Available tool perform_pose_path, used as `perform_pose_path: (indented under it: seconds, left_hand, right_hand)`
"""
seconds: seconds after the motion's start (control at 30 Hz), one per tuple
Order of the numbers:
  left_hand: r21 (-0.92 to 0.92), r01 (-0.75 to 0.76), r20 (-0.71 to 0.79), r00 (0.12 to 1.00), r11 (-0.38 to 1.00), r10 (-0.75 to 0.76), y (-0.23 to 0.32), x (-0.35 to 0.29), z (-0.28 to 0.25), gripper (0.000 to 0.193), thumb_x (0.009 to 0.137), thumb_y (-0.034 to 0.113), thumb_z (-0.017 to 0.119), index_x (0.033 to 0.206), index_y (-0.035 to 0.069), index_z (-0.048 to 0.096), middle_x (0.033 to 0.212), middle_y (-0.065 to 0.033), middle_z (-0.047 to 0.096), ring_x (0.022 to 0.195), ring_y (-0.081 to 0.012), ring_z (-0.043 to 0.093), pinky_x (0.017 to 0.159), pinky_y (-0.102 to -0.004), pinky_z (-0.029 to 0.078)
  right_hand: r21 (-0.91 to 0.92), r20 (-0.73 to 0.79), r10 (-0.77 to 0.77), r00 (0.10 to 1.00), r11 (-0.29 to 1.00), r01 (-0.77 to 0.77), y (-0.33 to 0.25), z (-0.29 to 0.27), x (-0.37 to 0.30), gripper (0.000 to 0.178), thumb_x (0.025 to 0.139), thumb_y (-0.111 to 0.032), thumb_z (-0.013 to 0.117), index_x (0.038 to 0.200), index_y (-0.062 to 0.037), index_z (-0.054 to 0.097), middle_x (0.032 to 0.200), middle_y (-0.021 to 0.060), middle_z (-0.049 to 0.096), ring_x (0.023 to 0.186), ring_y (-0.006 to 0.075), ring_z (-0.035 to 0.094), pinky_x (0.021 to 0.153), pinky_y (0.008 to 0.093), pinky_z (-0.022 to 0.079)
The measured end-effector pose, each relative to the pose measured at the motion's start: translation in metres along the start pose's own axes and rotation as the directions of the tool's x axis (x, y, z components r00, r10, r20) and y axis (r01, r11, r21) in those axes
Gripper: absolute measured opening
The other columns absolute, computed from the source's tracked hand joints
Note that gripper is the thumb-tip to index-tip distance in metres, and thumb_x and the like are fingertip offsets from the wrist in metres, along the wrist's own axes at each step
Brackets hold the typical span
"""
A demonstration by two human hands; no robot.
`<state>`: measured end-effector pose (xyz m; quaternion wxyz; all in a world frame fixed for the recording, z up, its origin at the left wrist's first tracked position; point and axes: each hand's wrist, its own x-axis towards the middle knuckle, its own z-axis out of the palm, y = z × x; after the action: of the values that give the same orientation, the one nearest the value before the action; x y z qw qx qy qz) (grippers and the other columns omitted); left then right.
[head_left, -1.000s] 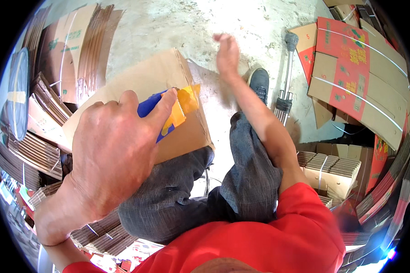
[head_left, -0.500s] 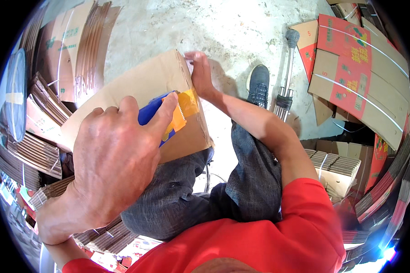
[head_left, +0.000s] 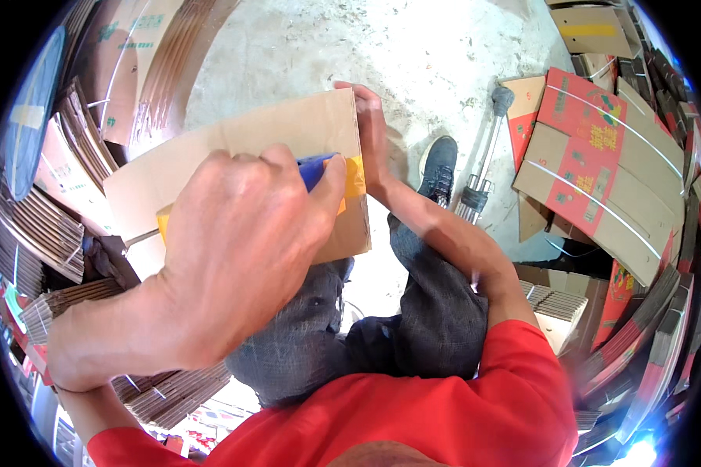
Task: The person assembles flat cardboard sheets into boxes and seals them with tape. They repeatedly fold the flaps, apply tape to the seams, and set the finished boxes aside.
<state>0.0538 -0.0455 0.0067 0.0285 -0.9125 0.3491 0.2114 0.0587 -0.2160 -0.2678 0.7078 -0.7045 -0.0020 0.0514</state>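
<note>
A blue tape dispenser (head_left: 313, 169) is gripped by left fingers (head_left: 336, 179), cardboard box (head_left: 249, 124) beneath flanked by bent, open right fingers (head_left: 364, 94); scuffed floor (head_left: 413, 62) beyond.

Before us we have a plain brown cardboard box (head_left: 288, 121), its upper face flat; a blue tape dispenser (head_left: 311, 173), mostly hidden, is over it, and yellow tape (head_left: 355, 175) shows at its right edge.

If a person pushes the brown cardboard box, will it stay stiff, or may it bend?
The cardboard box will probably stay fairly stiff, as its edges look crisp. The right end would likely resist opening, because yellow tape is on it. Its weight is hard to judge: the contents are hidden.
</note>
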Motion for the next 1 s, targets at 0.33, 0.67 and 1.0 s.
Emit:
perform_pose_path:
  seconds: [0.33,0.67,1.0]
  left_hand:
    - [-0.073,-0.025,-0.149,0.989,0.997,0.014,0.000,0.001,0.013,0.013,0.080,0.016,0.073,0.090,0.007,0.077,0.084,-0.0099,0.076,0.083,-0.0239,0.076,0.070,-0.0362,0.058]
    - [0.087,-0.132,-0.160,0.976,0.987,0.145,-0.008,0.019,0.009,0.020,0.082,0.017,0.071,0.100,0.018,0.079,0.087,-0.0120,0.076,0.083,-0.0327,0.074,0.072,-0.0427,0.058]
    - [0.218,-0.108,-0.025,0.993,0.970,0.116,0.003,-0.003,-0.007,0.015,0.082,0.017,0.072,0.094,0.011,0.078,0.089,-0.0133,0.076,0.087,-0.0337,0.075,0.074,-0.0434,0.059]
  right_hand:
    - [-0.023,0.228,0.564,0.794,0.818,-0.574,-0.118,-0.021,-0.020,0.064,0.109,-0.049,0.040,0.142,0.0033,0.054,0.130,0.0202,0.066,0.119,0.0297,0.062,0.102,0.0395,0.048]
    - [-0.406,0.102,-0.058,0.993,0.909,0.095,-0.069,-0.012,-0.042,0.037,0.110,-0.030,0.045,0.111,0.0014,0.065,0.108,0.0318,0.067,0.102,0.0537,0.060,0.084,0.0505,0.049]
    - [-0.541,0.070,0.131,0.989,0.838,-0.073,-0.114,-0.012,-0.039,0.055,0.108,-0.044,0.044,0.103,0.0074,0.065,0.103,0.0362,0.066,0.101,0.0535,0.063,0.087,0.0519,0.048]
